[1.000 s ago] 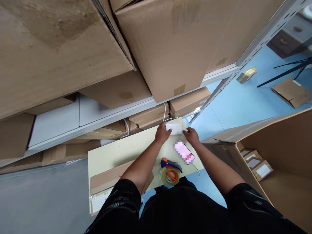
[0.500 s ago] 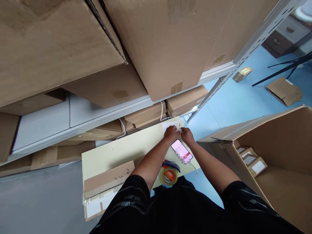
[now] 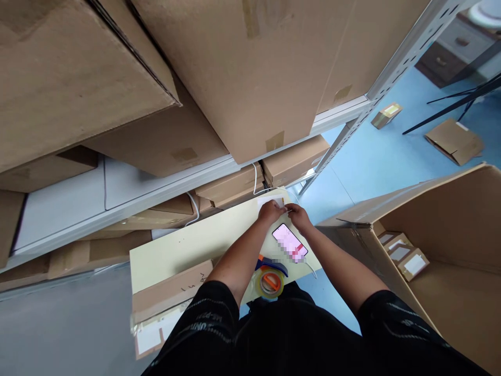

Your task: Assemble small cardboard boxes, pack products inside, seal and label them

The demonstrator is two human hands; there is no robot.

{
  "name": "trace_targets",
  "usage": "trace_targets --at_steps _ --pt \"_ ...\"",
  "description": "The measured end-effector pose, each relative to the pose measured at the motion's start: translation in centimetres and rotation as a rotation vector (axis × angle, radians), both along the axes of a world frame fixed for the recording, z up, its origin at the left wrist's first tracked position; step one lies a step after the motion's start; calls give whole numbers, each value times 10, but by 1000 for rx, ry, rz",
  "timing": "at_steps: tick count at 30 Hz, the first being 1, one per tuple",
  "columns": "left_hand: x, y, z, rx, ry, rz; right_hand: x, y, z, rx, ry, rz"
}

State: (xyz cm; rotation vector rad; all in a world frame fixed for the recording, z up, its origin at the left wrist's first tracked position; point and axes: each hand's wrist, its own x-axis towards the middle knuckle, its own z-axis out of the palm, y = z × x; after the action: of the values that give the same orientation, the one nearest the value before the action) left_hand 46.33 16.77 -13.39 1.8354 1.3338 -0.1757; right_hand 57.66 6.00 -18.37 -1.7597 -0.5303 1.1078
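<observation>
Both hands meet at the far edge of the pale yellow tabletop: the left hand and right hand each have their grip pinched on one small white paper label. Just beside them lie one phone with a pink screen and one orange tape dispenser. To the right, one big open cardboard carton holds three small labelled boxes. Large brown cartons fill the metal shelf above a blue floor.
</observation>
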Motion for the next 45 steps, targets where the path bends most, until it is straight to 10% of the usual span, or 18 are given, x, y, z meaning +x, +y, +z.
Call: trace_targets --at_steps 19,25,30,45 --pt "-1 4 -4 -44 -90 54 0 0 7 -82 -103 12" --pt "-28 9 6 5 -169 171 -9 1 32 -4 -851 445" --pt "-72 17 12 22 -209 338 -33 19 36 43 -1049 792" --pt "-111 16 11 -106 -298 479 -49 36 31 -58 -1157 907"
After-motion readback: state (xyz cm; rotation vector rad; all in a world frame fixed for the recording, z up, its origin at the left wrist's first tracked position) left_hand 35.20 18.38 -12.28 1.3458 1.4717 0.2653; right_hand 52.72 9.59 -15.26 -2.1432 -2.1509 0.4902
